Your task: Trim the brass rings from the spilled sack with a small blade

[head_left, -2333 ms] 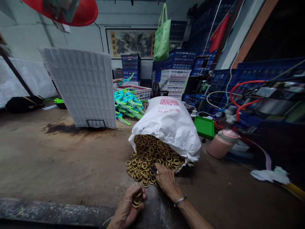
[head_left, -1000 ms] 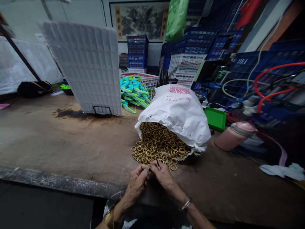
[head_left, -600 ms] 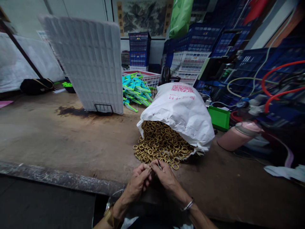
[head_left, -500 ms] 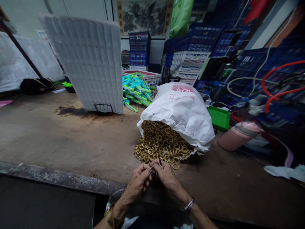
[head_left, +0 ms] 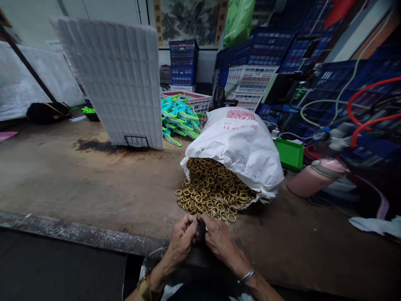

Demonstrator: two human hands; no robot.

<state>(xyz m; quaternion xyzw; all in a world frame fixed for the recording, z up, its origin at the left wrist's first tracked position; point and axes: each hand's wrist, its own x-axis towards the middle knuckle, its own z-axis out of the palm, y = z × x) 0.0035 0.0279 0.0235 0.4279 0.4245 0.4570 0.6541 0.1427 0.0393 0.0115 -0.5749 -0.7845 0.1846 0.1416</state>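
My left hand [head_left: 183, 234] is closed, with thumb and fingertips pinched at the table's front. Close beside it, my right hand [head_left: 219, 236] is closed too, its index finger bent towards the left fingertips. A small dark thing [head_left: 201, 228] shows between the two hands, too dim to make out fully. Any ring in the left fingertips is hidden now. Just beyond the hands, many brass-coloured rings [head_left: 208, 196] spill from the mouth of a white woven sack [head_left: 238, 146], which lies on its side.
On the brown table [head_left: 94, 184] stands a tall white ribbed panel [head_left: 115, 79]. Behind it lie green and blue plastic pieces [head_left: 180, 117]. A pink bottle [head_left: 313, 177] and a green tray [head_left: 288, 154] sit right of the sack. Stacked crates [head_left: 183, 62] and red hoses [head_left: 360, 108] are behind.
My right hand has turned, and its index finger now points inward. The ring at my left fingertips and the dark pointed tip above my right fingers no longer show as before.
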